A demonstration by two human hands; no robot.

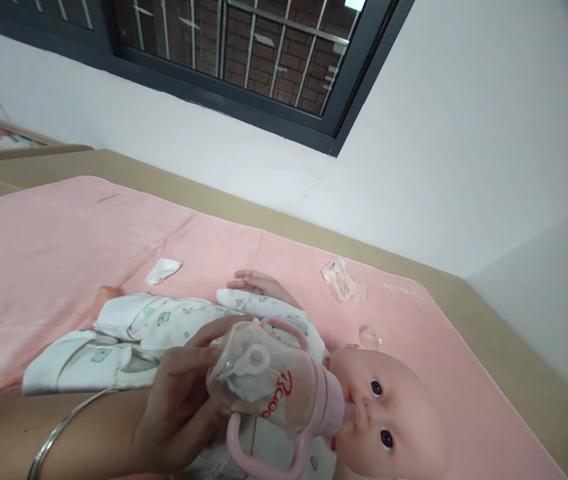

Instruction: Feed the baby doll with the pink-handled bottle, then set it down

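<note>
One hand (177, 407), side unclear, grips the pink-handled bottle (269, 390) from behind; its teat sits at the doll's (389, 413) mouth. The doll lies on the pink blanket (39, 247); a crumpled wrapper (343, 281) lies nearby.

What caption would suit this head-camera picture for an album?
A hand holds a pink-handled baby bottle to the mouth of a doll lying on a pink blanket beneath a window.
</note>
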